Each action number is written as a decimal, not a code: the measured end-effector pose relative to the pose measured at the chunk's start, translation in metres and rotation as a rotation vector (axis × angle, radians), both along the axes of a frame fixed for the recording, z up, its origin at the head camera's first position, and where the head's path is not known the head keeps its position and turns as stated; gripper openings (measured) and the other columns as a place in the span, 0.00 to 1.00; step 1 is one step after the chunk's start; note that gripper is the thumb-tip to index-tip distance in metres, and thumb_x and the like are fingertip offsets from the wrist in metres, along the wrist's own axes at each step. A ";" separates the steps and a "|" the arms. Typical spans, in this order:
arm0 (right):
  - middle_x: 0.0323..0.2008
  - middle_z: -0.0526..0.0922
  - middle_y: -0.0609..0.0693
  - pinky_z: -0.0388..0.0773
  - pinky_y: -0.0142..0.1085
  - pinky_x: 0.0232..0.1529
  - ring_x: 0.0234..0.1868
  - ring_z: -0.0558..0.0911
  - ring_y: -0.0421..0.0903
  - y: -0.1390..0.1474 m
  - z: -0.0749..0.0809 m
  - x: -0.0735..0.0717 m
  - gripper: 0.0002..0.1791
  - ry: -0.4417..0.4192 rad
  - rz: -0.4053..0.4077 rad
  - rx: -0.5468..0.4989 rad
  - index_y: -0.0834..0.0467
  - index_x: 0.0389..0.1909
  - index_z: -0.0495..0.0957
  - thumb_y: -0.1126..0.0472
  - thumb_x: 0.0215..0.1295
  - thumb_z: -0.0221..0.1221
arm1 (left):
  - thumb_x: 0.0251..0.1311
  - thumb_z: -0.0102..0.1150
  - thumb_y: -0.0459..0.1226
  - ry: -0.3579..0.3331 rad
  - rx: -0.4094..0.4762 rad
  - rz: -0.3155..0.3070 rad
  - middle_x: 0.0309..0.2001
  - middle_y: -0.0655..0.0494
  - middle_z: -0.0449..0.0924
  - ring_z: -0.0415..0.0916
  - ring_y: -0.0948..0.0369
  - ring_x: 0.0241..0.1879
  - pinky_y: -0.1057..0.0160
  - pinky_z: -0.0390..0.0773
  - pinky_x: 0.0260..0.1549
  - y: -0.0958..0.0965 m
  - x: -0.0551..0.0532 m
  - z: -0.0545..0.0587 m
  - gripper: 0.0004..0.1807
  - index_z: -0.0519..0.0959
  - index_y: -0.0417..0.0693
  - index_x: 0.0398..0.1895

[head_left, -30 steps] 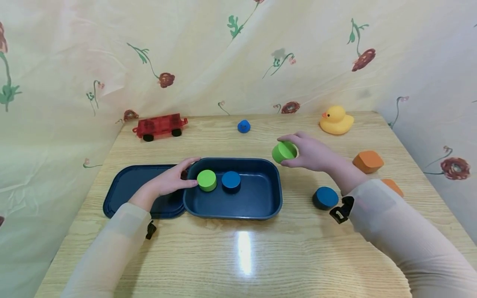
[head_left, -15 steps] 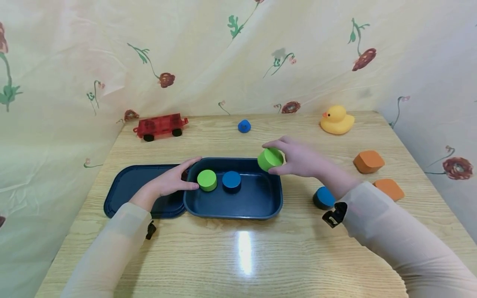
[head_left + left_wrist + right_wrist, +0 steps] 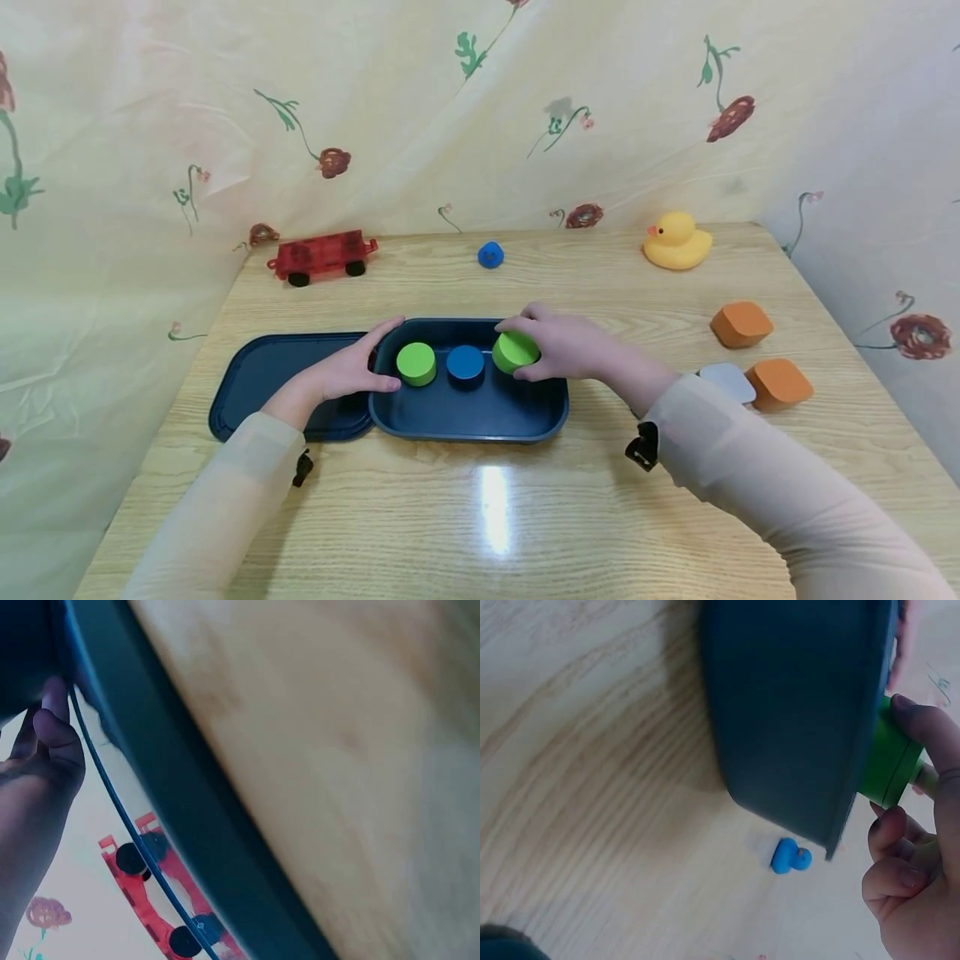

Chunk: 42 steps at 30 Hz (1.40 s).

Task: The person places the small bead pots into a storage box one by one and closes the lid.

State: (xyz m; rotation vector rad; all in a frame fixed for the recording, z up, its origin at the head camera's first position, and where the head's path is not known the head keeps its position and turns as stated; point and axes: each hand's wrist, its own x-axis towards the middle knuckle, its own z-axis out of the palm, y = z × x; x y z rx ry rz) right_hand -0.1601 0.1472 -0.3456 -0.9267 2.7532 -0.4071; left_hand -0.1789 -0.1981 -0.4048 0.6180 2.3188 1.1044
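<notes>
Green cylinder (image 3: 513, 356) | right hand (image 3: 561, 343) pinching | left hand (image 3: 345, 369) spread against tray (image 3: 467, 437)

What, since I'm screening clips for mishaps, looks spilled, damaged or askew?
No spill or damage stands out. The right hand holds a green block tilted, which seems ordinary. The lid meets the box at its left end; whether its edge lies beneath, I can't tell.

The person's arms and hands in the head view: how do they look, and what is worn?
The left sleeve and right sleeve are plain and off-white, each with a small black fitting at its wrist end. The left hand and right hand are bare, without gloves.
</notes>
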 end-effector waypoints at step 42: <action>0.46 0.72 0.52 0.71 0.36 0.26 0.27 0.74 0.43 -0.031 -0.023 -0.007 0.34 0.086 0.082 0.254 0.47 0.61 0.70 0.41 0.53 0.64 | 0.52 0.67 0.45 -0.032 -0.015 0.019 0.74 0.55 0.37 0.37 0.49 0.71 0.38 0.45 0.62 0.002 0.000 0.002 0.53 0.40 0.67 0.74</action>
